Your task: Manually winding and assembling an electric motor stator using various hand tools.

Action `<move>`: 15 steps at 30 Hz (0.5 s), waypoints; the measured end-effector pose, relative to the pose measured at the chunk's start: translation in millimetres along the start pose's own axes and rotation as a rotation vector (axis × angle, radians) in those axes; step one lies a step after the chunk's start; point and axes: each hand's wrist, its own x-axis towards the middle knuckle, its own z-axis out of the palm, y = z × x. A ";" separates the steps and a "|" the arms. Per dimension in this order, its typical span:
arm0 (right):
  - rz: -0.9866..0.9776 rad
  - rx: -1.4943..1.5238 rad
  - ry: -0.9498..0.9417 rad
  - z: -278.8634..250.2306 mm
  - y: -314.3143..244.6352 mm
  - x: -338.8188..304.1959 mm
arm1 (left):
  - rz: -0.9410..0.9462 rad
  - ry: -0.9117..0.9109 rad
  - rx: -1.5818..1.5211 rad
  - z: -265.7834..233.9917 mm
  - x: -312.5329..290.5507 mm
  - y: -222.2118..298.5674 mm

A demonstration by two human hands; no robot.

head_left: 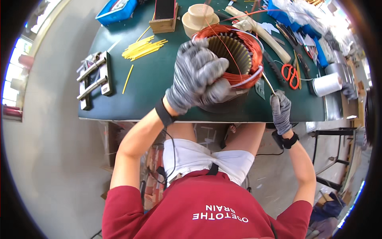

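A motor stator point(251, 47) with orange-red copper windings and a slotted inner bore stands near the table's front edge. White cord or sleeving loops around its upper winding. My left hand point(199, 75), in a grey striped glove, is closed with its fingers curled over the stator's near left rim; whatever lies under the fingers is hidden. To the right of the stator, my gloved right hand point(281, 111) pinches a thin metal rod point(268, 83) that slants up toward the white loop on the winding. A loose copper wire point(226, 46) crosses above the bore.
Yellow strips point(144, 48) and a metal clamp frame point(95, 77) lie on the green table point(151, 99) at left. Behind stand a wooden block point(164, 24) and a cream stepped cylinder point(201, 18). Red-handled scissors point(290, 75), a mallet point(270, 40) and a white thread spool point(327, 84) lie right.
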 end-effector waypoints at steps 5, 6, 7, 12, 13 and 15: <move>0.015 -0.231 -0.257 -62.7 -25.0 15.0 | 0.024 -0.032 0.322 38.9 3.5 42.8; 0.242 -0.258 -0.284 -83.5 -41.9 14.5 | 0.010 -0.053 0.401 38.9 4.6 47.9; -0.524 -0.631 -0.096 -105.0 -19.5 -0.5 | 0.005 -0.050 0.415 45.0 7.0 52.0; 0.091 -0.076 -0.036 -86.6 -85.6 -43.6 | -0.006 0.060 0.416 53.4 2.1 61.0; 0.065 -0.069 -0.056 -81.2 -82.3 -53.6 | 0.055 0.056 0.375 49.8 -3.1 59.2; 0.028 -0.099 -0.122 -83.3 -88.1 -58.8 | 0.089 0.047 0.383 37.1 -6.2 60.4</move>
